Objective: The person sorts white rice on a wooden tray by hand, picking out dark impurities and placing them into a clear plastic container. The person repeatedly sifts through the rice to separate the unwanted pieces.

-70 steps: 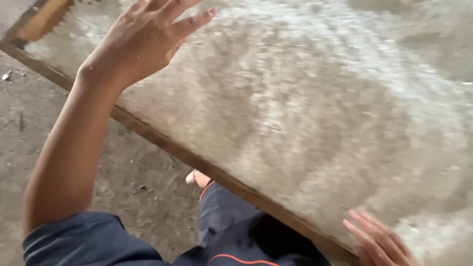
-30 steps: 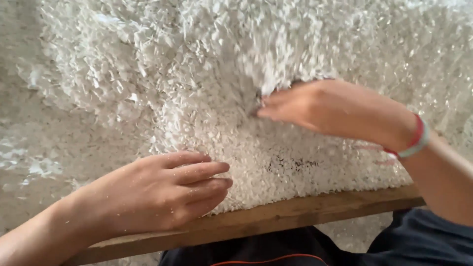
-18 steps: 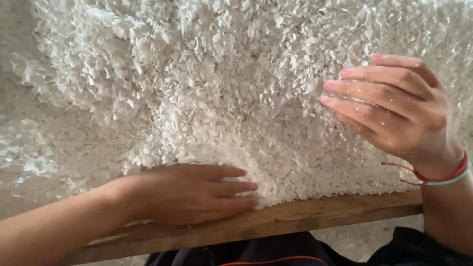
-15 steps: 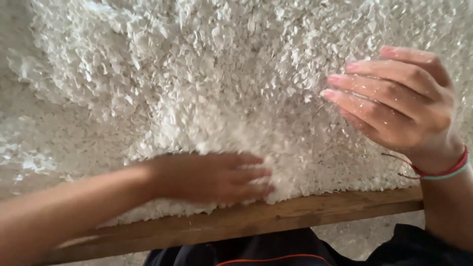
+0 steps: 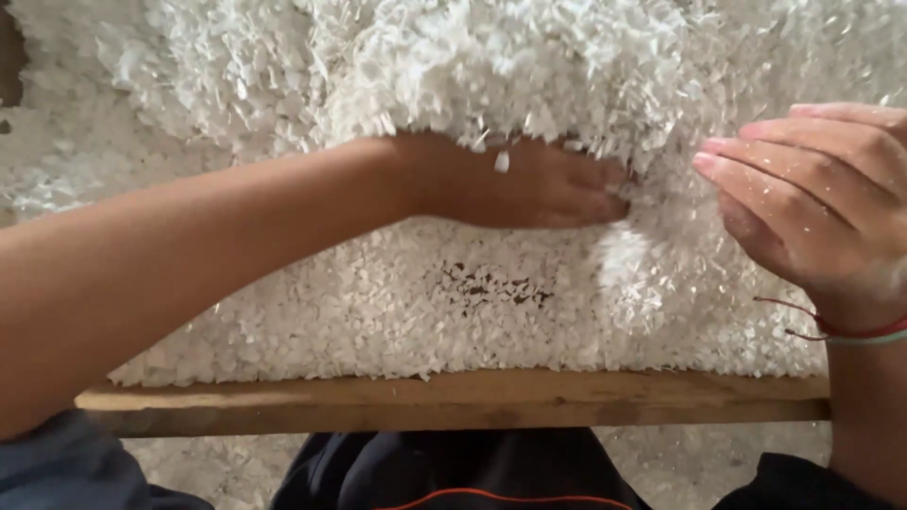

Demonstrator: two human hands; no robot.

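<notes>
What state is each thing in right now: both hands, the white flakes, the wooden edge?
left hand: flat, palm down, pushed into the flakes, partly buried, holding nothing.
right hand: open, fingers together, raised just beside the pile, dusted with bits.
white flakes: loose, heaped high at the back, thin near the front with a dark bare patch.
wooden edge: uncovered, lying across the front.

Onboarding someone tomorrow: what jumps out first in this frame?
A thick bed of white shredded flakes fills nearly the whole view, heaped highest at the top. The left hand lies flat across the middle, pushed in under the heap, while the right hand, fingers straight and open, stands at the right edge facing it. A wooden edge board runs along the bottom, with a thin dark patch just above it.
</notes>
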